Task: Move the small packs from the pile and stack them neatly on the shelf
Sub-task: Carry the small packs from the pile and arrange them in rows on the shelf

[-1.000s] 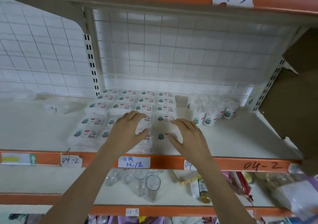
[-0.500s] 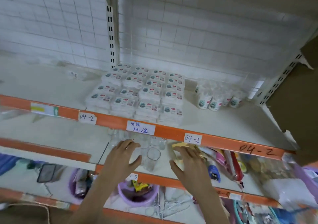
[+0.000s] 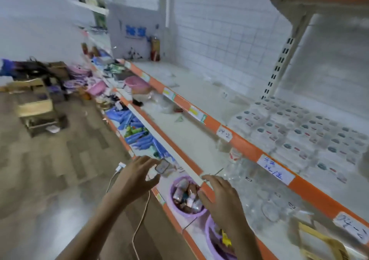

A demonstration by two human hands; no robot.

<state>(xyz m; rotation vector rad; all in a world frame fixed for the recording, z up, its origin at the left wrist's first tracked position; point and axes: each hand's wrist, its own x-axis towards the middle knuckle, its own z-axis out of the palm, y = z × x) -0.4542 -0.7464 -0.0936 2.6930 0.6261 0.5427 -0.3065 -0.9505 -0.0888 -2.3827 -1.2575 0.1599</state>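
You're looking at a good block of small packs (image 3: 305, 132) already sitting in neat rows on the orange-edged shelf (image 3: 246, 146), far right of view, so part of the job is looking done. How many are left I can't tell: the source pile isn't clearly showing, though it may be among the blurred clutter on the floor (image 3: 38, 100) to the left – that's a guess. Your left hand (image 3: 135, 178) is hovering spread wide, carrying nothing, out over the floor edge near a white cable (image 3: 139, 219). Your right hand (image 3: 221, 198) is also spread and empty, hanging above a purple tub of small bottles (image 3: 186, 198) on the lower tier. The stacked packs are lying up and to the right of both hands, well apart from them – one tier higher
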